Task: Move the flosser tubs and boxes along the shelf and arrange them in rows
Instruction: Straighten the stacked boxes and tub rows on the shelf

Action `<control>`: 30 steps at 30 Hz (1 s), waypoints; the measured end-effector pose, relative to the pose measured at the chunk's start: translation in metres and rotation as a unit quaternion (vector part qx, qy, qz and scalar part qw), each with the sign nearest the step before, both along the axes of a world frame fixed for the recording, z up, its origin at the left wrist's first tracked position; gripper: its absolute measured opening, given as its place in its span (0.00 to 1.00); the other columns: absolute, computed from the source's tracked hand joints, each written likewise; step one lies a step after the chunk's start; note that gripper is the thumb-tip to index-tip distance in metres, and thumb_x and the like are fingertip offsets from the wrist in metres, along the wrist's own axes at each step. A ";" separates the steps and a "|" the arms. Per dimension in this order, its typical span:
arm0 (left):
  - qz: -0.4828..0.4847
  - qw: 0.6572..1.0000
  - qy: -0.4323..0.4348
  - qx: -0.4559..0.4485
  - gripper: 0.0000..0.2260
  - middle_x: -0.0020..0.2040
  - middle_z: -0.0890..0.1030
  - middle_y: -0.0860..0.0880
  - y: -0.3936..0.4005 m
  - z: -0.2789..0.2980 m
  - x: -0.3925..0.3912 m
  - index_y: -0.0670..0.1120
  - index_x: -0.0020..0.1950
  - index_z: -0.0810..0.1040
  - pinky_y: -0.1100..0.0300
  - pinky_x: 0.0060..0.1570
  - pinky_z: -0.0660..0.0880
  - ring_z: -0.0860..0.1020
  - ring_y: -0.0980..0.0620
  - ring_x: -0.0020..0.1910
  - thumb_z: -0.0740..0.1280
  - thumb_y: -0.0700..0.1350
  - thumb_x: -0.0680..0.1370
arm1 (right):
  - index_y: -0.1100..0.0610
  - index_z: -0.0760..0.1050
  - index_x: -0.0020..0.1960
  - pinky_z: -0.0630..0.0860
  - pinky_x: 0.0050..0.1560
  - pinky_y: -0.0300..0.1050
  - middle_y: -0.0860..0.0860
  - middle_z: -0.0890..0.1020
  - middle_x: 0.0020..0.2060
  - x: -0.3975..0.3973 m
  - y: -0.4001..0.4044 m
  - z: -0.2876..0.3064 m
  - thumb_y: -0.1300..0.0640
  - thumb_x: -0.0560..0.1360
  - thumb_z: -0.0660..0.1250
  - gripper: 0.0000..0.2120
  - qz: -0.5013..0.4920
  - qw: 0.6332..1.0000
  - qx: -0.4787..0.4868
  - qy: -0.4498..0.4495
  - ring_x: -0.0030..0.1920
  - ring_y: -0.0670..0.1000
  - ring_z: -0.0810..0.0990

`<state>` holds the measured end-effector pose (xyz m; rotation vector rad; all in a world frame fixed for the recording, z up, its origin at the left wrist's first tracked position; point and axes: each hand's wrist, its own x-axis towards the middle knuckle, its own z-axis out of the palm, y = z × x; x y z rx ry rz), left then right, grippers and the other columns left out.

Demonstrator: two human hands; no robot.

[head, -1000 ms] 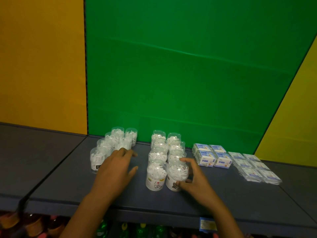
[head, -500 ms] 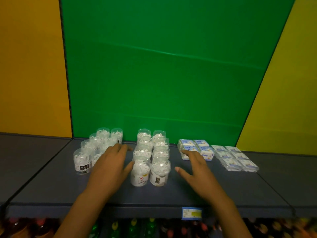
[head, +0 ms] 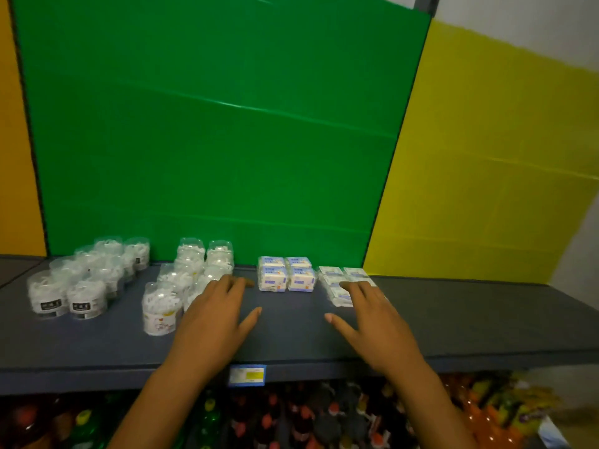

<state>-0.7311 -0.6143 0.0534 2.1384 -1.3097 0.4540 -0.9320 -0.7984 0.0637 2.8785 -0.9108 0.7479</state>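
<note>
Right hand [head: 372, 322] hides part of flat packs [head: 337, 280]; tub labels [head: 52, 305] too blurred to read.

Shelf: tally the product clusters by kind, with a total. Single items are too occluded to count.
Tub clusters: 2 (black-label tubs, white-label tubs)
Box clusters: 1 (blue-and-white boxes)
Flat-pack clusters: 1 (flat packs, partly hidden by the right hand)
Total: 4
</note>
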 end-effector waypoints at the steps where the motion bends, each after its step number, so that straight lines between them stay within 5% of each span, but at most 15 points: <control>1: -0.002 1.000 0.005 0.000 0.20 0.61 0.73 0.51 -0.005 -0.002 -0.012 0.52 0.67 0.69 0.54 0.52 0.75 0.73 0.49 0.60 0.62 0.58 0.78 | 0.48 0.62 0.72 0.72 0.63 0.48 0.47 0.69 0.68 -0.012 -0.004 -0.001 0.32 0.77 0.56 0.30 0.002 1.000 0.000 0.001 0.68 0.51 0.68; 10: -0.022 0.999 0.027 0.026 0.21 0.63 0.71 0.51 -0.052 -0.019 -0.078 0.53 0.68 0.67 0.54 0.53 0.75 0.72 0.50 0.62 0.62 0.58 0.78 | 0.47 0.62 0.72 0.71 0.62 0.46 0.45 0.68 0.66 -0.080 -0.042 -0.016 0.34 0.76 0.58 0.29 0.013 0.999 0.032 -0.003 0.66 0.49 0.68; 21: -0.034 0.997 0.040 0.050 0.23 0.65 0.69 0.51 -0.151 -0.023 -0.072 0.53 0.70 0.65 0.56 0.50 0.75 0.73 0.50 0.62 0.63 0.58 0.78 | 0.47 0.61 0.72 0.71 0.63 0.45 0.45 0.68 0.66 -0.077 -0.136 -0.029 0.34 0.76 0.61 0.30 -0.007 0.998 0.057 -0.004 0.66 0.49 0.67; 30: -0.066 0.990 0.115 0.058 0.28 0.71 0.63 0.49 -0.245 -0.034 -0.042 0.49 0.74 0.60 0.58 0.65 0.67 0.68 0.50 0.67 0.65 0.55 0.78 | 0.48 0.58 0.75 0.71 0.66 0.48 0.47 0.63 0.72 -0.045 -0.230 -0.028 0.35 0.74 0.64 0.35 -0.014 0.995 0.102 0.014 0.71 0.49 0.64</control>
